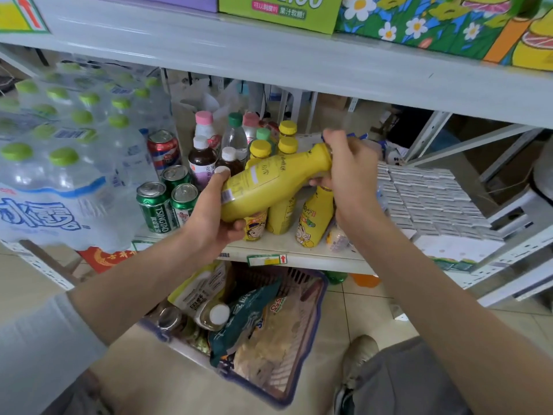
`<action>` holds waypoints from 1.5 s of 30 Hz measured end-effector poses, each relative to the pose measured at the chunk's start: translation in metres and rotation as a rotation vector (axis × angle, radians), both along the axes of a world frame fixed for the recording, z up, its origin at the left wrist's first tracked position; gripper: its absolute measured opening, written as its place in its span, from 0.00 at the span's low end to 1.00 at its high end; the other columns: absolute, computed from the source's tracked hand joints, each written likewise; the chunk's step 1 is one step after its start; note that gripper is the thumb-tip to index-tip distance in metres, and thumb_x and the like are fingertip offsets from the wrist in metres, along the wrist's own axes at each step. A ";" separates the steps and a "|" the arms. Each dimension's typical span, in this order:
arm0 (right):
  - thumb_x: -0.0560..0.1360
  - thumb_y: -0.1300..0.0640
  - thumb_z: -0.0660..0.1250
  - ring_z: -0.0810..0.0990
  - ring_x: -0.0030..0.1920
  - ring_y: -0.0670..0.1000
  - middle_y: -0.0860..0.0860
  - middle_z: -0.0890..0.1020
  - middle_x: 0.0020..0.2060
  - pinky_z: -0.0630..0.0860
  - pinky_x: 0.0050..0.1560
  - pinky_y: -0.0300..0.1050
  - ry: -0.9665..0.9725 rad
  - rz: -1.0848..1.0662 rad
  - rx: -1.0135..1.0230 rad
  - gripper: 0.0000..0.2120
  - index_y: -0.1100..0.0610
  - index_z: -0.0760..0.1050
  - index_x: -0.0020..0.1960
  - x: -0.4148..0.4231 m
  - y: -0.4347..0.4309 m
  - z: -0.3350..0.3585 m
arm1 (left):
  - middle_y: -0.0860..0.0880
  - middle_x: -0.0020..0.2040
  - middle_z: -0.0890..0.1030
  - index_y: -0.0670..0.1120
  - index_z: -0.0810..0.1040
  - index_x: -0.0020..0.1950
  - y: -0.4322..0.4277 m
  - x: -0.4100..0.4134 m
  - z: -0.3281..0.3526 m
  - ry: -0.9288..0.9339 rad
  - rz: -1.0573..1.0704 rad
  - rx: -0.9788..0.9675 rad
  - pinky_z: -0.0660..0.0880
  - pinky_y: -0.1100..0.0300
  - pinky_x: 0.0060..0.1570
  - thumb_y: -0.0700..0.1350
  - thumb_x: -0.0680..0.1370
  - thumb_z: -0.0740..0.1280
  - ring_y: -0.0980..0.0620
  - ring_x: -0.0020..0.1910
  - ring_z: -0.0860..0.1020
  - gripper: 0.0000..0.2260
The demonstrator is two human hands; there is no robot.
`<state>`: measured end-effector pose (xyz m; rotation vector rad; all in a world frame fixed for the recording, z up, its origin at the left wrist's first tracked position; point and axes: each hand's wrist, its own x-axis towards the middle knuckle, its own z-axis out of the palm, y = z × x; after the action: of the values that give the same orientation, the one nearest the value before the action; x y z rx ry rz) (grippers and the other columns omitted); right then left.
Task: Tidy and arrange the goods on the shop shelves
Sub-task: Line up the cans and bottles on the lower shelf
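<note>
The bottle (269, 187) hangs tilted over the shelf (314, 259) front, the left hand (206, 223) with fingers curled round its base and the right hand (350, 172) gripping its cap end, so tip it upright and stand it beside the other yellow bottles (314, 217), label outward.

White metal shelf board (314, 260) carries, left to right: shrink-wrapped pack of green-capped water bottles (59, 163), green drink cans (154, 205), dark tea bottles (202, 164), upright yellow plastic bottles (314, 217) — then rows of small white boxes (428, 199).
</note>
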<state>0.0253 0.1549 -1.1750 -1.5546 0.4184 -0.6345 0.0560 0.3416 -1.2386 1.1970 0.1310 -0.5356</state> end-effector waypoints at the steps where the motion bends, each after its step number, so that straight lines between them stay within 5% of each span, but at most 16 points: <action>1: 0.77 0.50 0.70 0.84 0.36 0.53 0.55 0.84 0.37 0.84 0.39 0.63 0.025 0.012 -0.014 0.11 0.57 0.81 0.43 0.001 0.000 0.001 | 0.36 0.41 0.78 0.48 0.74 0.52 0.000 0.000 -0.002 0.000 -0.003 0.016 0.57 0.65 0.24 0.62 0.82 0.58 0.50 0.25 0.62 0.18; 4: 0.77 0.50 0.70 0.76 0.28 0.46 0.44 0.75 0.27 0.85 0.38 0.58 0.060 0.016 -0.058 0.11 0.54 0.78 0.39 0.004 -0.003 0.002 | 0.42 0.32 0.74 0.47 0.72 0.50 0.000 -0.001 -0.003 -0.011 0.047 0.102 0.52 0.63 0.26 0.62 0.82 0.57 0.50 0.24 0.65 0.19; 8: 0.80 0.48 0.68 0.72 0.26 0.49 0.49 0.67 0.28 0.78 0.28 0.49 0.011 0.003 -0.262 0.17 0.56 0.71 0.37 0.004 -0.004 0.003 | 0.43 0.30 0.72 0.46 0.69 0.53 -0.001 -0.002 -0.007 -0.021 0.044 0.180 0.55 0.64 0.26 0.62 0.82 0.54 0.50 0.21 0.69 0.19; 13: 0.77 0.44 0.64 0.74 0.32 0.63 0.44 0.64 0.25 0.77 0.34 0.65 0.007 -0.031 -0.412 0.19 0.57 0.70 0.34 0.011 -0.011 0.001 | 0.43 0.33 0.76 0.46 0.75 0.57 -0.001 0.002 -0.011 -0.073 0.009 0.137 0.67 0.60 0.28 0.67 0.82 0.55 0.49 0.25 0.73 0.25; 16: 0.74 0.43 0.63 0.75 0.33 0.57 0.46 0.70 0.24 0.79 0.40 0.67 0.067 -0.083 -0.354 0.21 0.62 0.74 0.35 0.016 -0.023 -0.001 | 0.42 0.42 0.75 0.47 0.73 0.59 0.002 0.004 -0.004 -0.282 -0.086 0.182 0.76 0.52 0.38 0.67 0.82 0.57 0.47 0.33 0.74 0.24; 19: 0.69 0.40 0.62 0.80 0.38 0.59 0.54 0.78 0.31 0.82 0.44 0.66 0.147 -0.115 -0.266 0.22 0.61 0.77 0.37 0.020 -0.034 -0.003 | 0.45 0.51 0.75 0.50 0.67 0.66 0.008 0.000 0.007 -0.613 -0.150 0.283 0.79 0.53 0.36 0.55 0.83 0.62 0.48 0.41 0.76 0.16; 23: 0.75 0.47 0.64 0.77 0.33 0.56 0.47 0.73 0.26 0.83 0.42 0.62 0.152 -0.132 -0.287 0.17 0.51 0.71 0.29 0.020 -0.035 -0.005 | 0.51 0.65 0.71 0.58 0.66 0.70 0.017 -0.003 0.007 -0.994 -0.189 0.538 0.80 0.55 0.49 0.46 0.76 0.75 0.55 0.59 0.76 0.27; 26: 0.75 0.48 0.65 0.74 0.32 0.57 0.43 0.68 0.19 0.81 0.42 0.61 0.122 -0.136 -0.319 0.22 0.48 0.68 0.24 0.021 -0.030 -0.007 | 0.52 0.65 0.68 0.61 0.67 0.69 0.017 -0.006 0.002 -1.000 -0.106 0.588 0.78 0.55 0.53 0.43 0.72 0.79 0.57 0.63 0.72 0.33; 31: 0.71 0.46 0.64 0.72 0.31 0.55 0.45 0.66 0.18 0.80 0.38 0.63 0.101 -0.096 -0.368 0.19 0.53 0.66 0.27 0.025 -0.024 -0.008 | 0.53 0.61 0.68 0.57 0.69 0.68 0.017 -0.009 -0.003 -1.030 -0.006 0.689 0.68 0.76 0.51 0.41 0.68 0.82 0.68 0.57 0.69 0.35; 36: 0.74 0.50 0.67 0.78 0.31 0.61 0.54 0.73 0.27 0.81 0.29 0.56 0.080 -0.072 -0.262 0.17 0.61 0.74 0.33 0.027 -0.022 -0.010 | 0.59 0.62 0.74 0.60 0.70 0.66 0.017 -0.003 -0.008 -0.830 -0.009 0.593 0.80 0.55 0.52 0.45 0.66 0.83 0.58 0.57 0.77 0.34; 38: 0.74 0.52 0.68 0.79 0.32 0.62 0.60 0.74 0.31 0.83 0.30 0.59 0.062 -0.096 -0.142 0.17 0.66 0.75 0.37 0.030 -0.024 -0.007 | 0.60 0.63 0.75 0.57 0.69 0.68 0.014 -0.004 -0.003 -0.819 -0.001 0.583 0.78 0.67 0.48 0.47 0.69 0.82 0.66 0.55 0.76 0.33; 40: 0.73 0.52 0.69 0.76 0.30 0.59 0.59 0.73 0.31 0.80 0.29 0.50 0.001 -0.154 -0.045 0.15 0.61 0.74 0.33 0.031 -0.032 0.001 | 0.59 0.64 0.76 0.56 0.67 0.69 0.012 -0.004 0.003 -0.838 0.023 0.592 0.76 0.67 0.49 0.48 0.73 0.79 0.70 0.53 0.76 0.30; 43: 0.70 0.51 0.70 0.72 0.31 0.55 0.56 0.74 0.29 0.74 0.28 0.47 -0.104 -0.312 0.073 0.15 0.53 0.71 0.28 0.034 -0.050 0.015 | 0.54 0.59 0.79 0.53 0.69 0.68 0.014 0.003 0.003 -0.789 0.051 0.583 0.83 0.54 0.41 0.43 0.79 0.72 0.59 0.51 0.80 0.21; 45: 0.66 0.50 0.72 0.72 0.32 0.55 0.56 0.76 0.30 0.72 0.32 0.49 -0.146 -0.390 0.137 0.13 0.53 0.72 0.29 0.036 -0.067 0.020 | 0.52 0.58 0.79 0.50 0.72 0.66 0.017 0.010 -0.001 -0.666 0.045 0.608 0.81 0.59 0.34 0.41 0.79 0.70 0.52 0.51 0.81 0.16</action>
<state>0.0608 0.0881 -1.1547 -1.2957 0.6484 -0.9928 0.0660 0.3586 -1.2400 1.9023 -0.2682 -0.0229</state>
